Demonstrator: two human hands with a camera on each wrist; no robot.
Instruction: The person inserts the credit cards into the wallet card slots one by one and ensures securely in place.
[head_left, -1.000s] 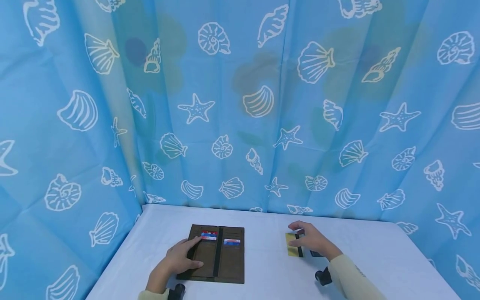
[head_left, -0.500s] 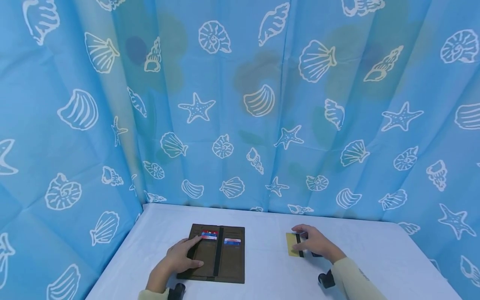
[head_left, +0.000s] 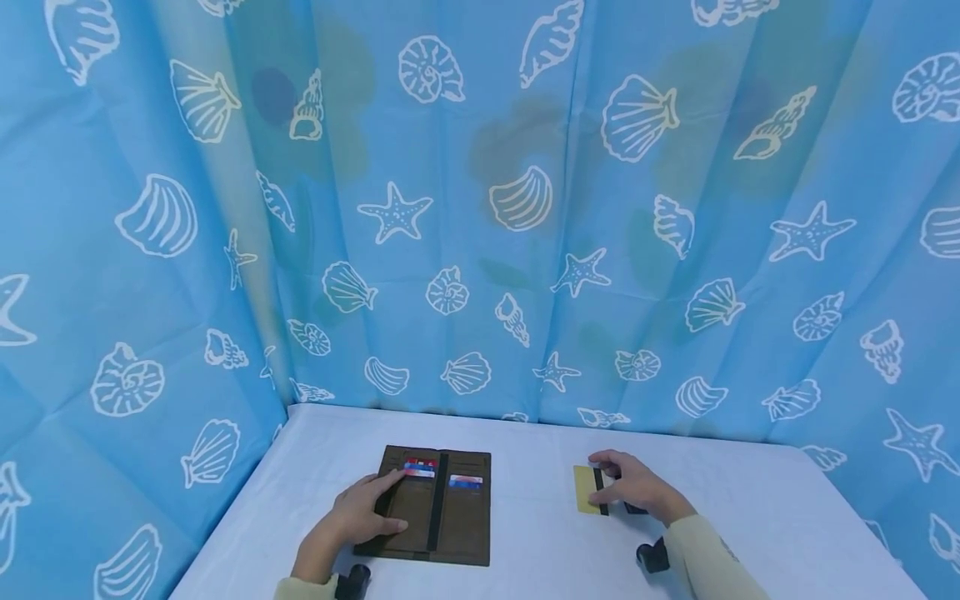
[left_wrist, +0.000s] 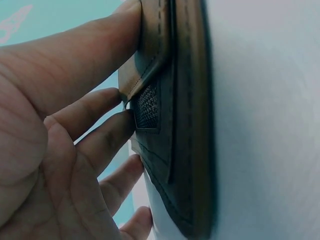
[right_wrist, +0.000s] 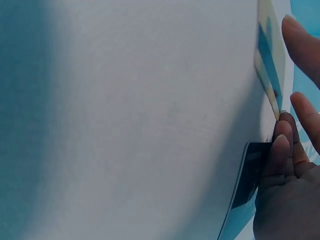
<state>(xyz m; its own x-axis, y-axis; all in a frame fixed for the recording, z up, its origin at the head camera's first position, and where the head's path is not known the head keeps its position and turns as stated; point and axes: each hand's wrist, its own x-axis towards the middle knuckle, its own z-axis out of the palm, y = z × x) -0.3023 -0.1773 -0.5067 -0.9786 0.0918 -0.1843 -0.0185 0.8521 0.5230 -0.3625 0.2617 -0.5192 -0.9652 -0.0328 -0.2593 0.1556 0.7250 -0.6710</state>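
A long brown wallet [head_left: 465, 533] lies unfolded on the white table, with a few cards [head_left: 418, 470] in its left slots and one card [head_left: 466, 482] on the right. My left hand [head_left: 358, 515] rests on the wallet's left half, fingers spread; in the left wrist view its fingertips touch the wallet's edge [left_wrist: 187, 150]. To the right lies a gold card [head_left: 584, 492] with a dark stripe. My right hand [head_left: 637, 483] is over its right side, fingers parted; in the right wrist view a fingertip meets the card's corner [right_wrist: 272, 65]. A dark card [head_left: 636, 509] lies partly hidden under this hand.
A blue curtain [head_left: 457, 208] printed with white shells and starfish hangs behind and left of the white-covered table [head_left: 532, 500]. Each wrist carries a black camera mount, one at the left wrist [head_left: 352, 581], one at the right [head_left: 653, 556].
My right hand has shifted slightly right over the gold card, its thumb drawn nearer the stripe. The left hand stays on the wallet.
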